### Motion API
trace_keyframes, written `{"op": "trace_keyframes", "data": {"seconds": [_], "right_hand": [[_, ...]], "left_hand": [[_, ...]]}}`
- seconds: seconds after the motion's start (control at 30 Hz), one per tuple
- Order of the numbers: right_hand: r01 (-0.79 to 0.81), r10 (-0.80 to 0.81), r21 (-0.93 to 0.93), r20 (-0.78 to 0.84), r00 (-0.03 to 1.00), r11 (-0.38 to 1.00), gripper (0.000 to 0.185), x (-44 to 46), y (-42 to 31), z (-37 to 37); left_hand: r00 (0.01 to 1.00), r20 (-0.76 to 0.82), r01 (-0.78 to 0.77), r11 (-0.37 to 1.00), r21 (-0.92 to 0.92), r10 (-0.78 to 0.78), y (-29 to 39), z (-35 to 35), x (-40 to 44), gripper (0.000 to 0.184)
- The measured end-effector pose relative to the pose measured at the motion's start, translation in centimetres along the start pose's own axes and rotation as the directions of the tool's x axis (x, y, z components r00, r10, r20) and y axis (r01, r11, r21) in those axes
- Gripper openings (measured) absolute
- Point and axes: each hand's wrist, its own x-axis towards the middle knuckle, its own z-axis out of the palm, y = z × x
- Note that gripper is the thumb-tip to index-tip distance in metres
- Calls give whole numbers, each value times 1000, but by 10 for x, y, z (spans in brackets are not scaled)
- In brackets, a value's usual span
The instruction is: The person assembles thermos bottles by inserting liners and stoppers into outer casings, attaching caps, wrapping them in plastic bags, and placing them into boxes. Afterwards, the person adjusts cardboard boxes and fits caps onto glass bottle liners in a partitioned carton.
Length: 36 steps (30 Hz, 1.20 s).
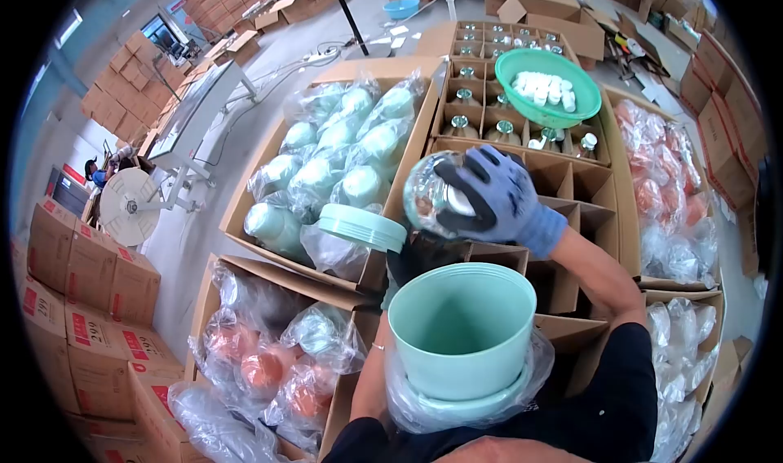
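Keep your right hand (493, 194) firm around the glass (422, 192), clear of the tub (461, 365); your left hand's (418, 256) grip I cannot tell.

Looking out from head height now, single view, facing forward and steeply down! Right on top of the open green tub (462, 324), very close, low in frame. Just beyond, near too, taking in the gloved right hand (496, 194). Running on past the divided carton (592, 187) to far stacked boxes (122, 88). Bending wide, rounding off into black corners; toward those edges, probably too warped to judge distance well.
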Motion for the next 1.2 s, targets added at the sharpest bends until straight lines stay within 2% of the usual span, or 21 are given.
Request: {"op": "trace_keyframes", "data": {"seconds": [0.03, 0.1, 0.13, 0.17, 0.23, 0.3, 0.37, 0.4, 0.47, 0.57, 0.6, 0.7, 0.8, 0.87, 0.9, 0.93, 1.0, 1.03, 1.07, 1.13, 1.2], "right_hand": [[102, -101, 5, 140, 985, 995, 49, -5, -3, -22], [561, -535, -194, 176, 827, 805, 42, -17, -13, -41], [645, -606, -177, 229, 762, 743, 34, -21, -22, -55], [663, -628, -50, 274, 728, 747, 45, -25, -22, -63], [425, -428, 82, 323, 844, 901, 61, -27, -19, -86], [66, -61, 90, -62, 996, 994, 77, -19, -29, -100], [-311, 413, 502, -104, 905, 807, 94, -36, -24, -75], [-362, 483, 678, 11, 875, 640, 99, -54, -22, -63], [-414, 501, 844, 209, 840, 342, 112, -76, -41, -57], [-480, 501, 811, 279, 819, 333, 104, -105, -59, -52], [-437, 530, 873, 270, 804, 219, 93, -108, -67, -54], [-495, 549, 847, 324, 771, 196, 63, -118, -65, -57], [-519, 335, 853, 477, 813, 44, 48, -131, -36, -34], [-600, 307, 792, 602, 737, -115, 47, -117, -52, -49], [-632, 285, 750, 659, 696, -195, 46, -112, -58, -54], [-599, 175, 792, 610, 772, -118, 47, -114, -56, -52], [-715, 79, 699, 713, 697, 8, 46, -105, -55, -57], [-761, 35, 644, 761, 648, 76, 46, -99, -51, -58], [-698, -83, 619, 766, 637, 360, 40, -89, -44, -52], [-698, 13, 429, 847, 531, 574, 36, -72, -55, -54], [-645, 150, 261, 847, 510, 718, 29, -59, -76, -66]], "left_hand": [[999, 35, 5, 999, -40, -3, 5, 8, 6, 39], [996, 86, 18, 994, -111, -9, 16, 20, 13, 39], [994, 106, 26, 989, -145, -10, 20, 25, 14, 39], [992, 125, 42, 985, -168, -21, 24, 28, 13, 39], [987, 154, 70, 980, -186, -42, 27, 30, 0, 39], [982, 171, 107, 977, -182, -76, 24, 27, -24, 40], [976, 178, 158, 974, -164, -129, 15, 18, -54, 40], [973, 178, 175, 971, -162, -146, 11, 13, -68, 40], [966, 173, 214, 968, -133, -190, 4, 1, -97, 41], [953, 161, 272, 960, -72, -258, 3, -23, -136, 41], [950, 156, 281, 958, -61, -269, 2, -28, -143, 42], [953, 153, 263, 965, 1, -260, -3, -28, -158, 42], [968, 216, 113, 990, 86, -129, 13, -11, -159, 43], [957, 289, 26, 999, 35, -35, 35, 1, -150, 44], [948, 300, 176, 961, -215, -107, 47, 4, -144, 44], [934, 309, 307, 840, -448, -177, 60, 6, -138, 44], [978, 190, -83, 996, -21, 86, 73, -10, -126, 50], [987, 125, -77, 981, -177, 100, 85, 1, -124, 45], [992, 60, -88, 941, -328, 113, 97, 13, -123, 40], [930, -66, -355, 930, 99, 362, 101, 15, -109, 46], [923, -71, -359, 913, 192, 378, 106, 21, -99, 49]]}}
